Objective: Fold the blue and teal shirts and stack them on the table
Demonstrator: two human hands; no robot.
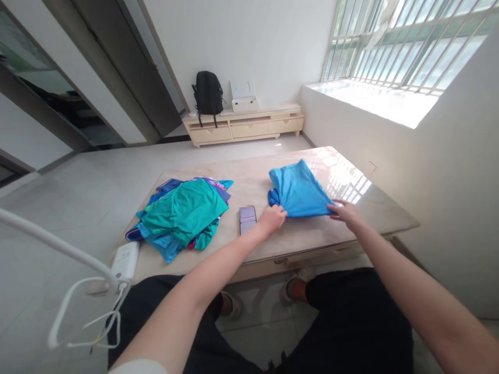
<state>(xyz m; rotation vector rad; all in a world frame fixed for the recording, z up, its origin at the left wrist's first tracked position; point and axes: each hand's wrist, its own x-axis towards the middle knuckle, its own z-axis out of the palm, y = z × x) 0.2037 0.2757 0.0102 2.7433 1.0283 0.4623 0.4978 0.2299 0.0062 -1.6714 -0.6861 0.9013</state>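
A folded bright blue garment (298,189) lies on the marble table (374,205) in front of me. My left hand (272,217) pinches its near left corner with curled fingers. My right hand (346,212) grips the near right corner, fingers closed on the cloth edge. Both arms reach forward over my lap from the table's near edge.
A heap of teal, blue and purple clothes (183,215) lies on the table's left part. A phone (247,218) lies between heap and garment. A white charger (125,261) with cable sits at the near left corner. A low cabinet (244,126) with a black backpack (208,93) stands by the far wall.
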